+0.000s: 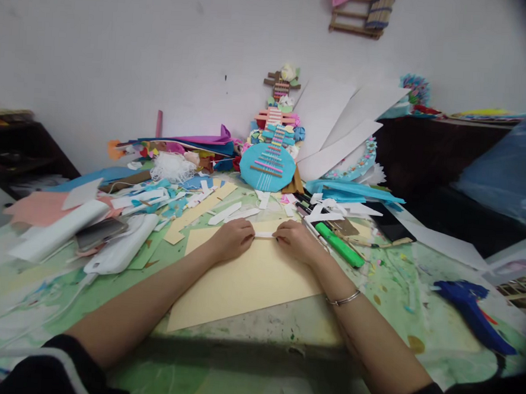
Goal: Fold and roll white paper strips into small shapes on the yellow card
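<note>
A small white strip (265, 236) is stretched between my two hands, above the far part of a cream paper sheet (240, 285). My left hand (235, 240) is closed on the strip's left end, its fingers pinched together. At the strip's right end, my right hand (296, 242) pinches it the same way. White paper pieces (225, 213) lie just beyond my left hand. A green marker (339, 245) rests to the right of my right hand, beside several pens.
A blue paper instrument (267, 166) stands against the wall. A blue glue gun (476, 311) lies at the right, near a black phone (393, 223). To the left are a white power strip (121, 245), a grey phone (100, 233) and paper scraps.
</note>
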A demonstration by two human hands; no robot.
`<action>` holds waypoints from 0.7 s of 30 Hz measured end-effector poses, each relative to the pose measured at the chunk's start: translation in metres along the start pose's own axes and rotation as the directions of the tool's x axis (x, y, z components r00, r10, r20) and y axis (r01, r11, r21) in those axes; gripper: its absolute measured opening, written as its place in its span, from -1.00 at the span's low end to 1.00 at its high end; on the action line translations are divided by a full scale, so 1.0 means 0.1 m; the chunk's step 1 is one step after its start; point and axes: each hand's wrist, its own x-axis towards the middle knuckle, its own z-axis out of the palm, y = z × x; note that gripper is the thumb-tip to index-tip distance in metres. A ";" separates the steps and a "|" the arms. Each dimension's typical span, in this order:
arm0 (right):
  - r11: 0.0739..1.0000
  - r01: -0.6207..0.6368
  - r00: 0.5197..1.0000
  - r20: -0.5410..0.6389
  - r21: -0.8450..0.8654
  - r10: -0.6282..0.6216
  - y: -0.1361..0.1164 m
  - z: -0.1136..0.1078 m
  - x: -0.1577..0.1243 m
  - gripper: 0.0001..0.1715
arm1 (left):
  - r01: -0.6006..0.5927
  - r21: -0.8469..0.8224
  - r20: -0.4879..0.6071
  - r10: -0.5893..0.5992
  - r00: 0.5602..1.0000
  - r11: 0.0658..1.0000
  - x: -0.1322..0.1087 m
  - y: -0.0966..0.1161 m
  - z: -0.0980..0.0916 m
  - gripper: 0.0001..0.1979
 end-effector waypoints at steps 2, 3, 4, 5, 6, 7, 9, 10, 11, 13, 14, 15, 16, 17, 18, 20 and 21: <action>1.000 -0.016 1.000 -0.005 0.012 0.016 0.00 -0.01 -0.01 -0.72 | 0.036 -0.076 -0.006 -0.037 0.999 0.996 -0.02 -0.04 -0.01 -0.81; 1.000 -0.025 1.000 -0.007 0.014 0.025 0.00 -0.02 -0.01 -0.73 | 0.062 -0.115 -0.011 -0.063 0.998 0.991 -0.03 -0.06 -0.01 -0.82; 0.999 -0.030 1.000 -0.007 0.013 0.030 0.01 -0.02 -0.02 -0.74 | 0.088 -0.155 -0.016 -0.092 0.996 0.984 -0.03 -0.08 -0.01 -0.83; 0.999 -0.032 0.999 -0.005 0.011 0.032 0.01 -0.02 -0.02 -0.75 | 0.112 -0.193 -0.020 -0.118 0.993 0.975 -0.04 -0.10 -0.01 -0.83; 0.999 -0.032 0.999 -0.004 0.007 0.032 0.02 -0.01 -0.02 -0.77 | 0.131 -0.224 -0.022 -0.139 0.990 0.966 -0.04 -0.11 -0.01 -0.84; 0.999 -0.034 0.999 -0.005 0.001 0.034 0.03 0.00 -0.01 -0.78 | 0.144 -0.247 -0.023 -0.154 0.988 0.958 -0.04 -0.12 -0.01 -0.85; 0.999 -0.043 0.999 -0.001 -0.017 0.043 0.04 0.01 0.00 -0.81 | 0.159 -0.273 -0.018 -0.170 0.985 0.949 -0.03 -0.14 -0.01 -0.85; 0.998 -0.050 0.999 0.001 -0.025 0.050 0.04 0.02 0.01 -0.82 | 0.163 -0.279 -0.015 -0.174 0.985 0.946 -0.03 -0.14 -0.01 -0.85; 0.998 -0.055 0.998 0.005 -0.029 0.055 0.04 0.02 0.01 -0.83 | 0.166 -0.284 -0.012 -0.177 0.984 0.944 -0.03 -0.14 -0.01 -0.85; 0.997 -0.072 0.997 0.008 -0.021 0.072 0.04 0.02 0.02 -0.83 | 0.169 -0.291 -0.001 -0.177 0.984 0.942 -0.02 -0.15 -0.01 -0.86; 0.997 -0.081 0.997 0.008 -0.007 0.081 0.04 0.01 0.02 -0.83 | 0.166 -0.295 0.003 -0.172 0.985 0.941 -0.02 -0.15 -0.01 -0.86; 0.996 -0.090 0.996 0.006 0.012 0.090 0.05 0.00 0.02 -0.83 | 0.159 -0.298 0.007 -0.164 0.986 0.941 -0.03 -0.16 -0.02 -0.86; 0.995 -0.096 0.995 0.004 0.037 0.096 0.05 -0.01 0.02 -0.83 | 0.150 -0.301 0.011 -0.154 0.988 0.942 -0.03 -0.17 -0.02 -0.86; 0.993 -0.099 0.995 0.003 0.065 0.099 0.05 -0.02 0.02 -0.83 | 0.145 -0.306 0.013 -0.149 0.989 0.941 -0.03 -0.17 -0.02 -0.86; 0.990 -0.103 0.995 0.003 0.093 0.103 0.05 -0.03 0.02 -0.82 | 0.146 -0.314 0.015 -0.149 0.989 0.938 -0.04 -0.18 -0.02 -0.87; 0.980 -0.139 0.990 0.002 0.142 0.140 0.05 -0.03 0.02 -0.82 | 0.165 -0.344 0.021 -0.168 0.986 0.924 -0.04 -0.19 -0.01 -0.86; 0.972 -0.172 0.985 0.003 0.158 0.174 0.06 -0.03 0.02 -0.82 | 0.180 -0.362 0.027 -0.182 0.983 0.915 -0.04 -0.20 -0.01 -0.86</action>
